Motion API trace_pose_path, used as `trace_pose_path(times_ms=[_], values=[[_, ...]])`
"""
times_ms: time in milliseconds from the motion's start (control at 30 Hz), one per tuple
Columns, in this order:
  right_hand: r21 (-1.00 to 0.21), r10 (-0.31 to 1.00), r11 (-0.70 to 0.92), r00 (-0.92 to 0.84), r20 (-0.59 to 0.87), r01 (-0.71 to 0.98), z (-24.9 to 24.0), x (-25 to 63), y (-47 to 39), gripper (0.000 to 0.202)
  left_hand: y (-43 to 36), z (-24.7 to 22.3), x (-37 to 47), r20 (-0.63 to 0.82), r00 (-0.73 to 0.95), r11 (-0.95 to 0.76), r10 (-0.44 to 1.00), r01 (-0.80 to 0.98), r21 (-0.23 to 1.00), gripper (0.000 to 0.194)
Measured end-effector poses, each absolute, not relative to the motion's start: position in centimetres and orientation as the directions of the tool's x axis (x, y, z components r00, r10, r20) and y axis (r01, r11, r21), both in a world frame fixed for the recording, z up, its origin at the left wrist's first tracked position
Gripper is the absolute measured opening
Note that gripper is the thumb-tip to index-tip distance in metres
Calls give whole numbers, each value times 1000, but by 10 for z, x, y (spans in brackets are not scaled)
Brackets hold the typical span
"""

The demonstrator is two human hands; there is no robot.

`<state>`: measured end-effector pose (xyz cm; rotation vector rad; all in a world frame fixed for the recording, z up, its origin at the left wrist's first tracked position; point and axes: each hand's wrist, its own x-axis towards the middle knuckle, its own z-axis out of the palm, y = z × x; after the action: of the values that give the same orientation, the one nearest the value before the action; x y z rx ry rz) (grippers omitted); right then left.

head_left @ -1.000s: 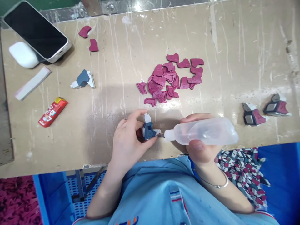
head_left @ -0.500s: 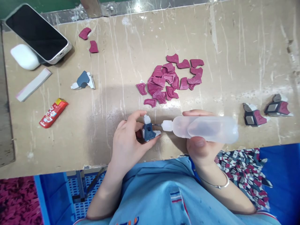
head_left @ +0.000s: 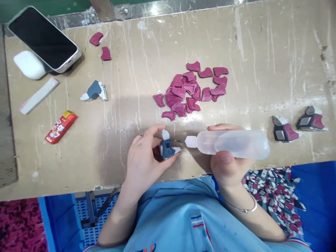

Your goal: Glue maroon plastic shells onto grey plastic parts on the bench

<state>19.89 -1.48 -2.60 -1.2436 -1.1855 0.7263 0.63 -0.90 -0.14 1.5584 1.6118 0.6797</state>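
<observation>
Between thumb and fingers, my left hand holds a small dark blue and white part near the table's front edge. My right hand grips a translucent squeeze bottle lying sideways, its thin needle tip pointing left. A small gap separates the tip from the part. Beyond both hands lies a loose pile of maroon pieces. Two assembled parts with maroon pieces on them rest at the right, and another blue and white part sits at the left.
A phone, a white case, a pale strip and a red and yellow packet occupy the table's left side. Two maroon pieces lie nearby. Below the front edge are blue bins and heaped parts.
My right hand has drawn the bottle slightly to the right, so its needle tip has come away from the part. My left hand has hardly moved.
</observation>
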Motion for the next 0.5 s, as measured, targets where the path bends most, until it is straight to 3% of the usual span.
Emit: trace_pose_path(times_ms=[100,200,300,400,467,500], values=[[-988,928,155,344,146,2,-18,197,-9,37,-9,3,6,-178,54,116,982,575,810,57],[-944,973,7,219,-70,-329,-7,212,4,44,-8,6,5,-148,68,83,987,577,812,57],[-745,961,-238,-40,-273,-623,-7,252,19,40,-8,5,4,-134,84,59,987,592,804,56],[-400,917,-375,-271,-293,-836,-19,296,29,12,-9,0,3,-109,85,34,990,612,790,55],[-313,914,-382,-305,-268,-870,-26,313,31,13,-11,-5,2,-71,82,5,994,615,789,55],[-346,926,-356,-278,-256,-868,-27,315,31,15,-12,-7,2,-54,79,-6,995,614,789,56]])
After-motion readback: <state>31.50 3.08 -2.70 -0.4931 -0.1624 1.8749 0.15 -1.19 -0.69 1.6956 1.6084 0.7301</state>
